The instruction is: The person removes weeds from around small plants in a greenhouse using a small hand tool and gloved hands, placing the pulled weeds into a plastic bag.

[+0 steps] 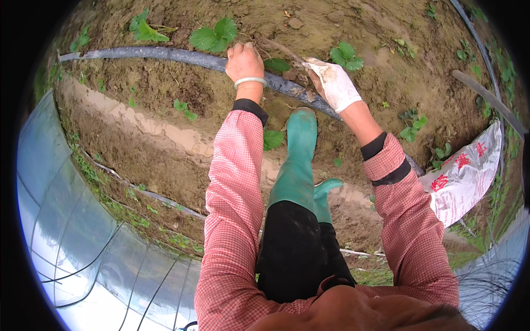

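Note:
My left hand (246,62), bare and with a pale bangle at the wrist, is at the soil bed beside a dark drip hose (182,55). Its fingers are curled down, and whether they pinch anything is hidden. A green strawberry plant (214,36) grows just left of those fingers. My right hand (331,80) wears a soiled white glove and grips a thin brown stick-like piece (285,50) that points up and left over the soil. Between my hands lies a single strawberry leaf (276,64). Another young plant (347,56) stands right of the glove.
My green rubber boot (301,132) stands below the hose. A white printed sack (466,173) lies at the right, near a long flat strip (488,97). More plants (145,28) dot the bed. A muddy furrow (165,132) crosses behind my boots, and clear sheeting (83,198) rises at the lower left.

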{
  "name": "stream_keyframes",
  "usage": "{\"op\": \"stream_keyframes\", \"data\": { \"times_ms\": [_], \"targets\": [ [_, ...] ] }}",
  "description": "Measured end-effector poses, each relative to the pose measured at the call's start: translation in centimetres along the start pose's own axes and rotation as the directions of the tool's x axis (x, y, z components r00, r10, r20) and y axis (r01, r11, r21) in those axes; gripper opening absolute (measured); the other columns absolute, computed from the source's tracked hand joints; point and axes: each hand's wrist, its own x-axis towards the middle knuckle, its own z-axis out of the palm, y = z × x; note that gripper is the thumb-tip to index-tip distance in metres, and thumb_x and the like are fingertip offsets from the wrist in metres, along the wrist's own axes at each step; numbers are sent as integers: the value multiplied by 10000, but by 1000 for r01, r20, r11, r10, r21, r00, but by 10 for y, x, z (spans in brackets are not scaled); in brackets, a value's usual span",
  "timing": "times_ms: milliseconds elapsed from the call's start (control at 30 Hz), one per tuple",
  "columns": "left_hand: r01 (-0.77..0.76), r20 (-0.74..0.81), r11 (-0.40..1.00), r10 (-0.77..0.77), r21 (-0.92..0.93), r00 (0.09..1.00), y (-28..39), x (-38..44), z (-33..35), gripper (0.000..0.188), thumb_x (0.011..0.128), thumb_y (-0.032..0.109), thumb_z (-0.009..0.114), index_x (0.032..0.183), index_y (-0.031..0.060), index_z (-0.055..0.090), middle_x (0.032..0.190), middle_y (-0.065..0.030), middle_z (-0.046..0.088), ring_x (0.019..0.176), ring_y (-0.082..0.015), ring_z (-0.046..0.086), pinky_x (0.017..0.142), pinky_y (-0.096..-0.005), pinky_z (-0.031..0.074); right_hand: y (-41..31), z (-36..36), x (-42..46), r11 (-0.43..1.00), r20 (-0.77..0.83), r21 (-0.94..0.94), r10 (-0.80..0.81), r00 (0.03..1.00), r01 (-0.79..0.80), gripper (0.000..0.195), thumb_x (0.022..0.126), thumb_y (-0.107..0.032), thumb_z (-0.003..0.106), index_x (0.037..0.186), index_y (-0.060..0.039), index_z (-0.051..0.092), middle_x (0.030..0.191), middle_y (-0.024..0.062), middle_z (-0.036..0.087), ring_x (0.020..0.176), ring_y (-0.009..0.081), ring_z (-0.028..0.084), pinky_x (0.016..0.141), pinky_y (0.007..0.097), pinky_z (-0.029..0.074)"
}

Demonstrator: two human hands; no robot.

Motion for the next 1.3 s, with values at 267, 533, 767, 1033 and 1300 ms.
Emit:
{"op": "stream_keyframes", "data": {
  "times_ms": [267,533,767,1033,1300],
  "targets": [
    [-157,-31,985,159,72,987,-12,44,-3,58,700,187,602,724,146,635,772,-13,570,799,-216,562,601,-347,491,-27,17,37,915,66,-401,82,994,-49,319,859,-256,398,1013,-39,574,954,173,585,859,333,552,743,359,452],
    [-191,-30,980,192,46,981,-7,46,-3,54,690,181,585,692,156,633,758,2,569,783,-203,566,593,-337,493,-49,31,46,819,65,-569,134,989,-74,276,844,-254,408,918,-76,605,848,171,604,800,349,565,701,410,459],
    [-165,45,985,163,50,986,-9,42,-8,199,642,118,608,826,181,651,825,13,578,816,-205,558,640,-334,491,-71,35,66,758,142,-650,194,971,-57,315,827,-329,448,882,-97,655,909,131,627,849,307,600,720,395,481],
    [6,-234,730,-227,-684,945,0,42,-50,111,679,45,612,779,30,565,838,-60,567,743,-166,526,709,-269,436,-47,25,43,805,69,-593,58,996,-5,269,857,-265,410,893,-83,604,787,155,606,751,344,567,653,404,467],
    [447,413,223,-182,-866,892,-4,17,-47,276,840,45,471,1102,5,396,755,-116,570,657,-171,549,604,-279,451,10,-12,-37,952,-69,-217,-235,969,216,255,864,-220,480,848,27,543,680,132,526,579,235,512,550,309,423]
  ]
}}
